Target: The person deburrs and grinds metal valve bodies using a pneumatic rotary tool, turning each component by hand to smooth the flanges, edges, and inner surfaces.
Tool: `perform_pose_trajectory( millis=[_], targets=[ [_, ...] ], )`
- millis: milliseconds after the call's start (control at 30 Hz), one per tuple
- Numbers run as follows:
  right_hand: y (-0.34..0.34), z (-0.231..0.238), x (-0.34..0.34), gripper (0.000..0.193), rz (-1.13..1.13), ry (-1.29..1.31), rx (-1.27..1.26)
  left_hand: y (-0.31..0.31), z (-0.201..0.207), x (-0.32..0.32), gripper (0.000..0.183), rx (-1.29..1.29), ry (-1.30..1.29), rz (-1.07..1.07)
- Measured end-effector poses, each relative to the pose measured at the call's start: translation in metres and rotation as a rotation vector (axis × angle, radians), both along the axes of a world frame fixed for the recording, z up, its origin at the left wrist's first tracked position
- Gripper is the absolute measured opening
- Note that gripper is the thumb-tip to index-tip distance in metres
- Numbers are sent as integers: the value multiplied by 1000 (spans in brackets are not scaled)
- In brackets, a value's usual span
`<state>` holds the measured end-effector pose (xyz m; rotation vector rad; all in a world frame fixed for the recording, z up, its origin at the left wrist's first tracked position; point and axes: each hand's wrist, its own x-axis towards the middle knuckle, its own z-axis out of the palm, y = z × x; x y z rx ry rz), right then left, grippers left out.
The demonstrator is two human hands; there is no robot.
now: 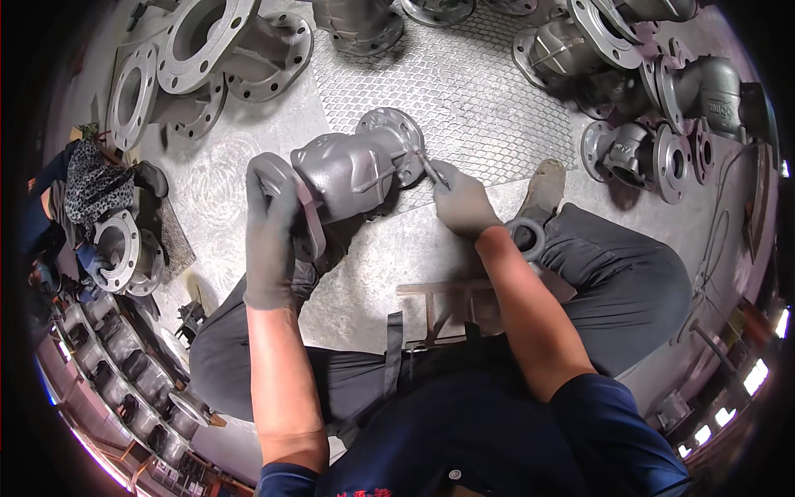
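Note:
In front of me a grey flanged valve body [344, 174] lies on its side on the floor, one flange toward my left hand and the other at the far right. My gloved left hand [272, 228] is wrapped over the near flange's rim, fingers across its edge. In my gloved right hand [464, 199] is a slim, brush-like tool [427, 168], its grey tip against the neck beside the far flange. The glove partly hides its handle. Both gloves are grey and smudged.
More grey flanged castings stand at the far left [240, 62], far middle [360, 25] and right [633, 157]. Expanded metal mesh [464, 91] covers part of the floor. A round dark-centred container [526, 238] sits by my right leg. Another person [99, 186] works at the left beside a casting [118, 248].

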<state>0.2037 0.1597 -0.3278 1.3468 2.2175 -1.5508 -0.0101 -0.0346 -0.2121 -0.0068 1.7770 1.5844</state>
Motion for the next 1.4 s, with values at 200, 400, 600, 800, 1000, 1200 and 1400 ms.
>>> perform_pose_trajectory(
  millis=[200,400,600,800,1000,1200,1400],
  targets=[
    [13,6,8,52,-102,43,-5,-18,-25,29,136,-497,898,-509],
    [19,13,16,50,-152,84,-39,-15,-12,15,124,-465,566,-307],
    [13,26,18,50,-18,91,-156,3,-9,10,66,-227,164,89],
    [8,15,10,49,180,2,-127,10,-9,17,85,-105,93,177],
    [2,-6,4,46,193,-9,-116,8,-12,15,62,-139,117,216],
    [-2,-2,-2,49,165,-62,-97,5,-11,13,78,-129,91,208],
    [-1,-1,0,47,158,-40,-38,6,-14,11,56,-123,142,199]
  ],
)
